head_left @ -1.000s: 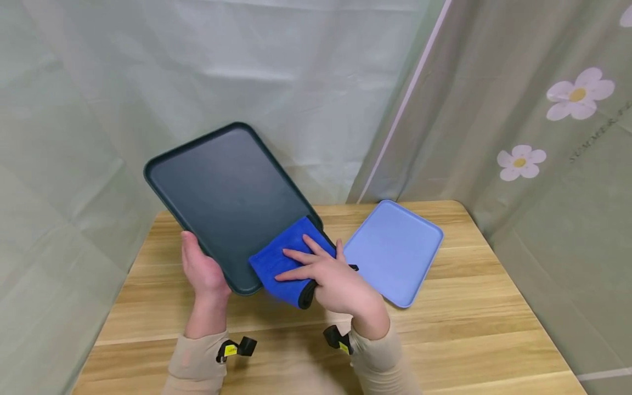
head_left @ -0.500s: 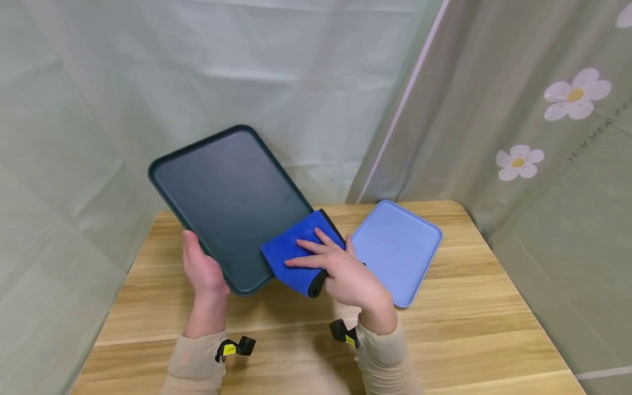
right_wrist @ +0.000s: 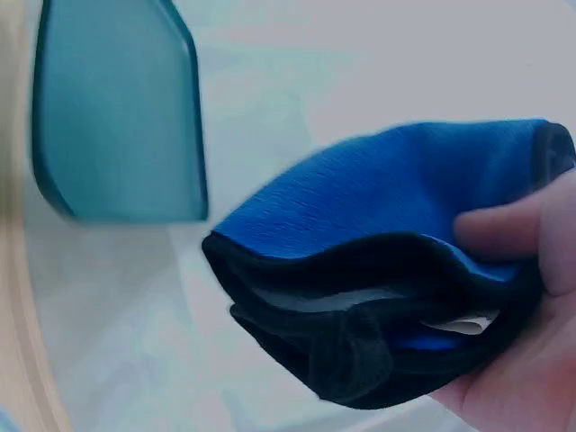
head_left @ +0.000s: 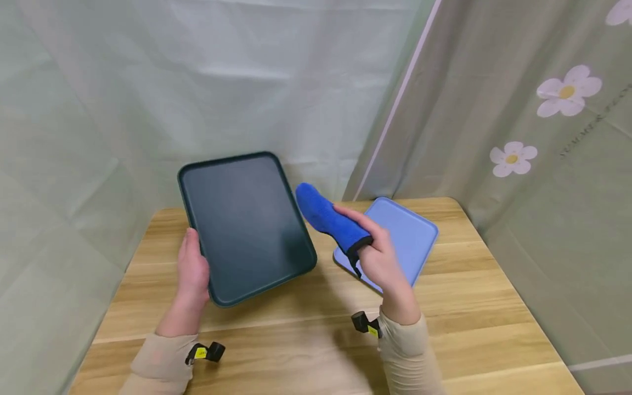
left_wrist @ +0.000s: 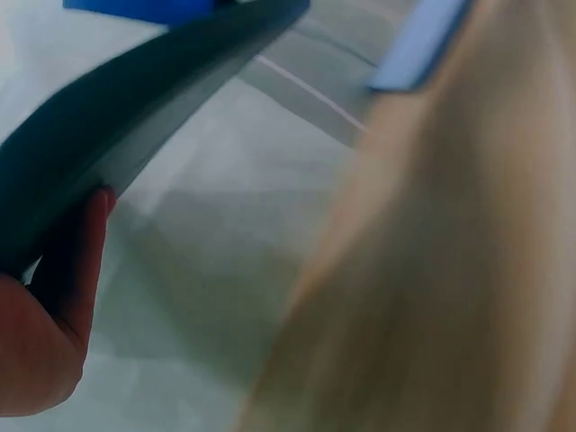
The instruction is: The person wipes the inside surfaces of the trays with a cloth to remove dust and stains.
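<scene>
I've room over the worktop (head_left: 276,351) — left hand (head_left: 192,269) gripping the dark tray (head_left: 242,219) by its left edge, right hand (head_left: 382,260) holding the blue cloth (head_left: 323,214) just off its right.

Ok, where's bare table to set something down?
Bare wood-grain tabletop: right of the pale blue rectangular tray, and between the beige sleeves. Crowded: between the dark green rectangular tray and the pale one, where the right hand holds a blue black-edged cloth.

The blue cloth (head_left: 329,217) has left the dark tray (head_left: 245,225).
</scene>
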A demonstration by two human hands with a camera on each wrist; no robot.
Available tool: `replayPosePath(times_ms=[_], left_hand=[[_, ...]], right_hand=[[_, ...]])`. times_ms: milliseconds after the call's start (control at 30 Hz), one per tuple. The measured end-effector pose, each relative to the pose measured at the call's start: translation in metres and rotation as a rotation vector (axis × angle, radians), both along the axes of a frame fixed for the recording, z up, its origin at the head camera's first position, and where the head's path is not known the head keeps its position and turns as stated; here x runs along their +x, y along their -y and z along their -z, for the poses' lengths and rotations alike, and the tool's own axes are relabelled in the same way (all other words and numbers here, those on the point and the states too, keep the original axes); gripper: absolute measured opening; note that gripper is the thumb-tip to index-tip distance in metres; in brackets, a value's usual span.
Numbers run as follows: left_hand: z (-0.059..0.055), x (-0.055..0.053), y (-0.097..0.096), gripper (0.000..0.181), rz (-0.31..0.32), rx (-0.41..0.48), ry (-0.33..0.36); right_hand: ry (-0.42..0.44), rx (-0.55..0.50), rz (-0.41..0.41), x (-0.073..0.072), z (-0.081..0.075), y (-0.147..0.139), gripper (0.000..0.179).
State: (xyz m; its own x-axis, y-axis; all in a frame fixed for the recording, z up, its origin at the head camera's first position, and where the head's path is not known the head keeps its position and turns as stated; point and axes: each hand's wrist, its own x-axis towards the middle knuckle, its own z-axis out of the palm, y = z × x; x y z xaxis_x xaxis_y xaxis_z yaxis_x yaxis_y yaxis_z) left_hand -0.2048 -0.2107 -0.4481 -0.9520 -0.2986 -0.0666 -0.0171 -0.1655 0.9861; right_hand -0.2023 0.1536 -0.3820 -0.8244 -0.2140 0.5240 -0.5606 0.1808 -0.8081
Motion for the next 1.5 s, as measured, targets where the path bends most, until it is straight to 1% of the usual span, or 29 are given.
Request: replayPosePath(times_ms=[33,100,167,233,333,467,667,800,933,1100,1300,1400,1500], left_hand=[[0.002,0.0,0.005,0.069,0.01,-0.027,0.025],[0.007,-0.001,0.014,0.071,0.026,-0.115,0.083],[0.013,-0.003,0.024,0.073,0.048,-0.205,0.13],[0.019,-0.006,0.034,0.075,0.083,-0.261,0.162],[0.027,-0.011,0.048,0.079,0.146,-0.307,0.205],[0.034,-0.017,0.061,0.083,0.215,-0.348,0.254],[0.047,-0.021,0.071,0.083,0.273,-0.385,0.304],[0.056,-0.023,0.076,0.082,0.303,-0.398,0.316],[0.063,-0.027,0.077,0.083,0.316,-0.399,0.319],[0.07,-0.029,0.077,0.083,0.311,-0.396,0.33],[0.075,-0.029,0.075,0.083,0.316,-0.404,0.338],[0.075,-0.028,0.074,0.083,0.318,-0.405,0.338],[0.073,-0.027,0.073,0.083,0.303,-0.414,0.333]], right_hand=[[0.015,-0.018,0.029,-0.001,0.0,-0.004,0.083],[0.055,-0.043,0.078,-0.001,-0.001,-0.013,0.083],[0.093,-0.066,0.115,-0.002,-0.001,-0.021,0.081],[0.123,-0.082,0.142,-0.002,-0.001,-0.029,0.079],[0.147,-0.093,0.169,-0.002,0.001,-0.039,0.077],[0.149,-0.091,0.189,-0.001,0.004,-0.049,0.078],[0.144,-0.071,0.201,0.001,0.008,-0.058,0.08],[0.154,-0.059,0.199,0.003,0.009,-0.061,0.079],[0.152,-0.06,0.196,0.004,0.011,-0.062,0.078],[0.155,-0.05,0.198,0.003,0.014,-0.064,0.077],[0.146,-0.016,0.216,0.004,0.013,-0.065,0.078],[0.139,-0.015,0.214,0.004,0.013,-0.064,0.078],[0.137,-0.016,0.208,0.005,0.013,-0.064,0.078]])
